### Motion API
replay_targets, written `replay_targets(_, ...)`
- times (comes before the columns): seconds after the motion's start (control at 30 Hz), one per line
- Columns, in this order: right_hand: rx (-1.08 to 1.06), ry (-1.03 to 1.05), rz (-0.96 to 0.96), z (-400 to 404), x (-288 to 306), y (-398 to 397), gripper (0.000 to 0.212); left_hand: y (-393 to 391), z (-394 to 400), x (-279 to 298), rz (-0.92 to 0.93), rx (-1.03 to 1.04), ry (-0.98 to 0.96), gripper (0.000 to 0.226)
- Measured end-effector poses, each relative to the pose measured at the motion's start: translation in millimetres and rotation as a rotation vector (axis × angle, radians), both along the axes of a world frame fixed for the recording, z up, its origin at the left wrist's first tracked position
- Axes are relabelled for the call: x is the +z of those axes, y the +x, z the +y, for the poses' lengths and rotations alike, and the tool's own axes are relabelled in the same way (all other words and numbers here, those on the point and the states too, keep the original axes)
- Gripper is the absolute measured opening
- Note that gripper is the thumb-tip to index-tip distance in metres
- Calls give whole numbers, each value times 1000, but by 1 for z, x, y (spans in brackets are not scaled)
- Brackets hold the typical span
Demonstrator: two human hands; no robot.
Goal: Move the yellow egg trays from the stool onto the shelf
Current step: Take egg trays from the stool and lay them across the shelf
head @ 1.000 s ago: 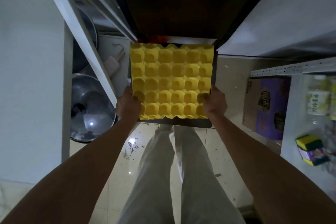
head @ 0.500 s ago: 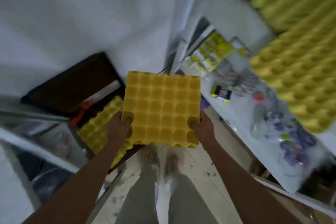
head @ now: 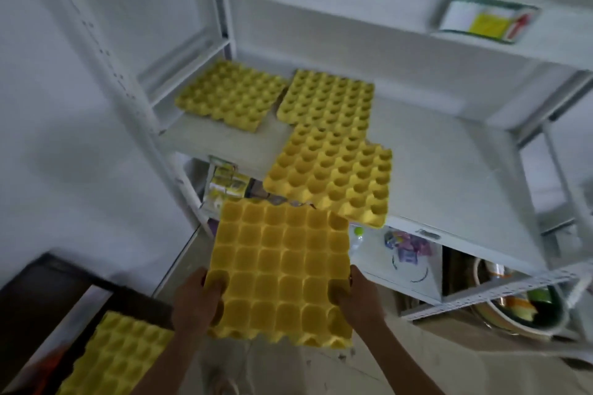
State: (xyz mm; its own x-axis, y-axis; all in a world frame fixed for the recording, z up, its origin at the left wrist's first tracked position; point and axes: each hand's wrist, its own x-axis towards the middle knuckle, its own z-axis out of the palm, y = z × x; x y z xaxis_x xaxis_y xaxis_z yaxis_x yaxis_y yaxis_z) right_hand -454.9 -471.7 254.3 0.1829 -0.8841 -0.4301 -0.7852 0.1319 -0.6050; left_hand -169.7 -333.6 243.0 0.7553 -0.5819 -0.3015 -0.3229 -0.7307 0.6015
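White shelf [head: 449,170] ahead, three yellow trays on it. Left hand [head: 195,301], right hand [head: 361,298] clamp held tray [head: 279,269] edges, near shelf front. Advice: keep level, slide into bare right space. One tray [head: 118,356] left on stool [head: 38,298].

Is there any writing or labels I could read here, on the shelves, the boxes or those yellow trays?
None can be read.
Can on the upper shelf: a yellow patch and a red arrow show, print blurred.
Packets under the shelf: print too small.
Pouches below: blurred.
Held tray, gripped by left hand and right hand: no writing.
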Motion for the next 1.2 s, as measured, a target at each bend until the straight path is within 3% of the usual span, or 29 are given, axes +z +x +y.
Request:
replay_targets(0.33,172,97,-2,-24,27,-6,36,-3,-8,30,-28,1,98,31)
replay_targets(0.57,312,196,-37,7,30,32,51,36,56,47,47,92,201,22)
replay_targets(0.7,282,192,-72,2,35,64,47,61,48,58,24,68,197,20)
replay_targets(0.87,287,217,-12,-24,49,81,28,86,11,60,40,-16,201,18)
replay_targets(1.2,154,282,-57,-5,57,63,32,80,19,49,116,-97,196,25)
